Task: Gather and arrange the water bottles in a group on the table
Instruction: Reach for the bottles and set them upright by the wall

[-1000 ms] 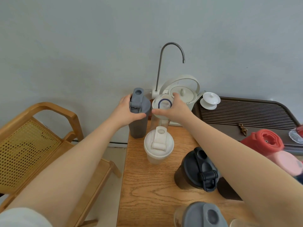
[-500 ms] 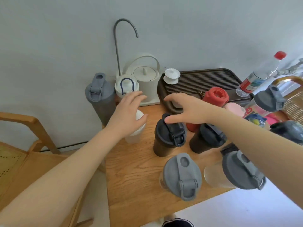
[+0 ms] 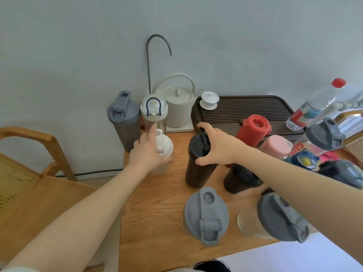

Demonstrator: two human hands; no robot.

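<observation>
While the black bottle [image 3: 197,163] stands mid-counter [image 3: 157,203], right hand [image 3: 218,148] cups its lid, fingers [image 3: 202,127] curled round the rim. Left hand [image 3: 149,152] drapes over the white bottle [image 3: 164,146], fingers loose; grip unclear. Grey bottle [image 3: 122,118] and clear bottle [image 3: 154,114] already grouped at the wall. Step: gathering. Next, likely: carry black bottle left, set it beside the group without toppling neighbours.

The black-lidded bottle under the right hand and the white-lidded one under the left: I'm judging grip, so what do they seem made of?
Black-lidded bottle: probably matte plastic, dark brown body, no sharp glints; coated metal is possible. The right hand grips its lid. White-lidded bottle: smooth, opaque white plastic lid; its body is blurred behind the left hand, perhaps translucent plastic.
</observation>
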